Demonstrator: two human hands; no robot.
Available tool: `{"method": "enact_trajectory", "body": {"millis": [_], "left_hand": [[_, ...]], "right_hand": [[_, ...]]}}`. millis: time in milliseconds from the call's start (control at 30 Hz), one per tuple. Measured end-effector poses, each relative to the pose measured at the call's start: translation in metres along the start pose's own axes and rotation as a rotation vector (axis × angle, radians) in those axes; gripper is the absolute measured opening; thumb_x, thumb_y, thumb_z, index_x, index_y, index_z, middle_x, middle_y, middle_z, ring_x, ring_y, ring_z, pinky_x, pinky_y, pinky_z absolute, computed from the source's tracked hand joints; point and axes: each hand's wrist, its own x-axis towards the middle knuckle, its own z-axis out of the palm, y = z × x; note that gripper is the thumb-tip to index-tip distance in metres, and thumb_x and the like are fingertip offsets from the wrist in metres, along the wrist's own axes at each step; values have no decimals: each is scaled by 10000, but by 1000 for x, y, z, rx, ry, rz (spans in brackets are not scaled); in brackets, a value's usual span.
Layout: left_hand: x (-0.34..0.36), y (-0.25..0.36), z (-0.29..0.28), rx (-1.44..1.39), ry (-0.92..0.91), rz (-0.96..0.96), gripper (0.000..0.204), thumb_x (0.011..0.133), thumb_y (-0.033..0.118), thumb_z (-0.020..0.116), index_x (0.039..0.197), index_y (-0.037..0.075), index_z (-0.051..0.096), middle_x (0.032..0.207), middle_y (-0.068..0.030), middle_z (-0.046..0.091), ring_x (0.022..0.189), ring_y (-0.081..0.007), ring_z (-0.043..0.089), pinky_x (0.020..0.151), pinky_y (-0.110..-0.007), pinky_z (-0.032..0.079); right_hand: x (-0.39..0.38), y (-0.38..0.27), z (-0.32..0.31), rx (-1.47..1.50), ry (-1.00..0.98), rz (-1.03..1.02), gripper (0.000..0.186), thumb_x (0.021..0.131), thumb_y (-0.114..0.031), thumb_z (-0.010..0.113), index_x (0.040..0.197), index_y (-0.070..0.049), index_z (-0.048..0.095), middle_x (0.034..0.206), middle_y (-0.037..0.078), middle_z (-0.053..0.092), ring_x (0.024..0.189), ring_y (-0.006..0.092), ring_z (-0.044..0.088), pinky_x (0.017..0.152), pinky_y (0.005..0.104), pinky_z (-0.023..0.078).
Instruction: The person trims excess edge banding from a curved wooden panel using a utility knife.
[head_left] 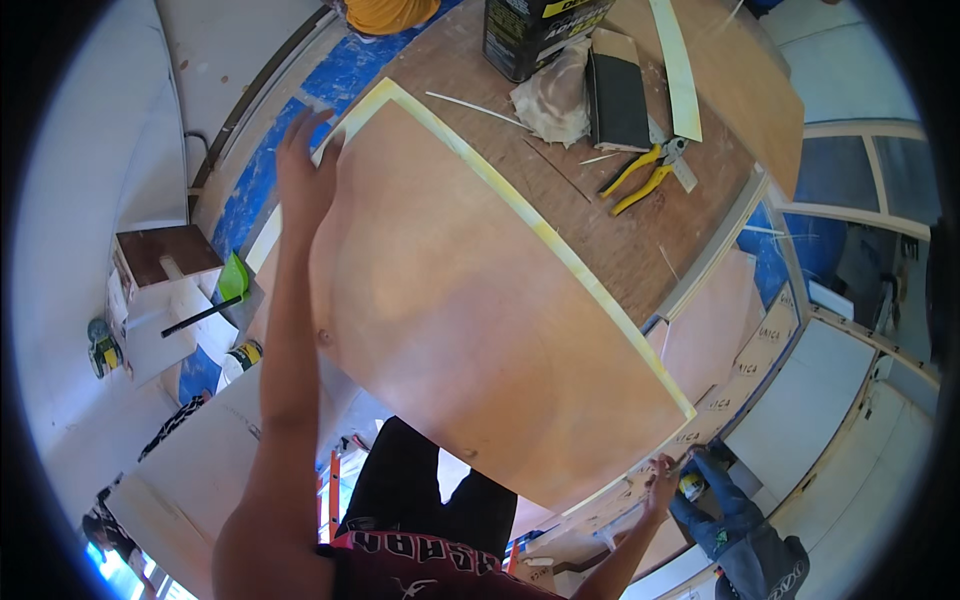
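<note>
A large light-brown wooden panel (470, 290) lies tilted across the middle, with a whitish-yellow strip (545, 232) along its far edge. At its upper left corner my left hand (310, 165) grips the edge, fingers bent over the outer side. Down at the right end, my right hand (660, 487) has its fingers closed at the panel's edge, close to the near corner. Part of the panel rests over a worn wooden tabletop (620, 245); its near side reaches toward my body. The underside of the panel is hidden.
Yellow-handled pliers (645, 177), a dark block (617, 100), crumpled plastic (556, 95) and a black can (535, 40) stand or lie on the tabletop. Another person (745, 540) crouches at lower right. A wooden box (165, 265) and a white tub (240, 360) are at left.
</note>
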Motion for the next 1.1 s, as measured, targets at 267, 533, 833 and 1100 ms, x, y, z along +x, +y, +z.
{"method": "enact_trajectory", "body": {"millis": [267, 533, 833, 1100], "left_hand": [[130, 35, 96, -952, 366, -135, 290, 1044, 235, 677, 1237, 19, 700, 1125, -83, 760, 893, -125, 670, 775, -286, 521], [128, -34, 110, -21, 178, 22, 407, 1059, 418, 596, 1217, 72, 738, 1178, -244, 726, 1132, -430, 670, 981, -526, 508], [128, -8, 119, 95, -464, -566, 754, 1079, 649, 308, 1155, 49, 759, 1184, -311, 702, 1173, -525, 620, 1003, -570, 482], [128, -9, 120, 203, -460, -584, 813, 1075, 653, 277, 1060, 7, 770, 1084, -307, 728, 1116, -507, 661, 975, -576, 499]], "right_hand": [[-157, -242, 149, -370, -287, -316, 322, 1087, -81, 444, 1406, -61, 486, 818, 33, 596, 627, 78, 555, 513, 274, 485], [-146, -405, 411, -1036, -581, -1002, 307, 1038, -169, 570, 1317, -55, 509, 924, 269, 688, 814, 424, 724, 663, 482, 580], [-148, -463, 540, -1189, -610, -1218, 360, 960, -93, 584, 1288, -1, 466, 999, 217, 699, 814, 425, 733, 677, 493, 605], [-156, -478, 586, -1267, -479, -1525, 325, 886, -138, 660, 1157, 26, 588, 749, 109, 693, 619, 220, 745, 512, 303, 592]]}}
